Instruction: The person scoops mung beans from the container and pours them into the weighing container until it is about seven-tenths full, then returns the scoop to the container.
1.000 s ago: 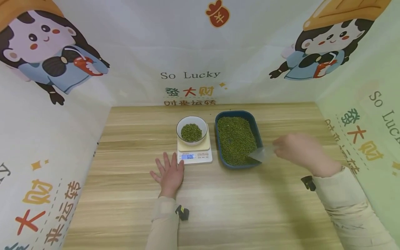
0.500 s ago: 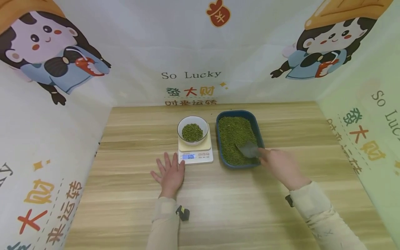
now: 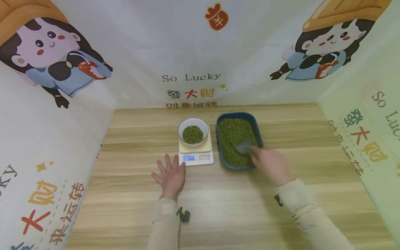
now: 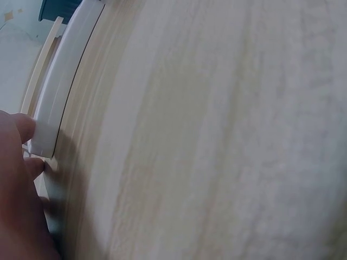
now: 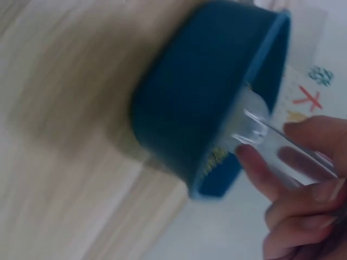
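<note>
My right hand [image 3: 272, 165] grips the handle of a clear plastic scoop [image 5: 252, 122]. The scoop's head lies among green mung beans [image 3: 234, 128] in a dark blue tub [image 5: 184, 92]. To the left of the tub, a white bowl [image 3: 200, 125] with a dark rim holds a smaller heap of mung beans. The bowl stands on a kitchen scale [image 3: 205, 160], whose lit display appears to read 606. My left hand [image 3: 172, 180] lies flat on the table with fingers spread, its thumb at the scale's front left corner.
The wood-grain table [image 3: 131, 215] meets a printed white backdrop [image 3: 140, 52] at the back and both sides. A few stray dark specks lie behind the tub. Black cameras sit at both wrists.
My right hand has moved left from beside the tub, bringing the scoop from the tub's right rim into the beans. The left hand, bowl and scale stay put; the display reads the same.
</note>
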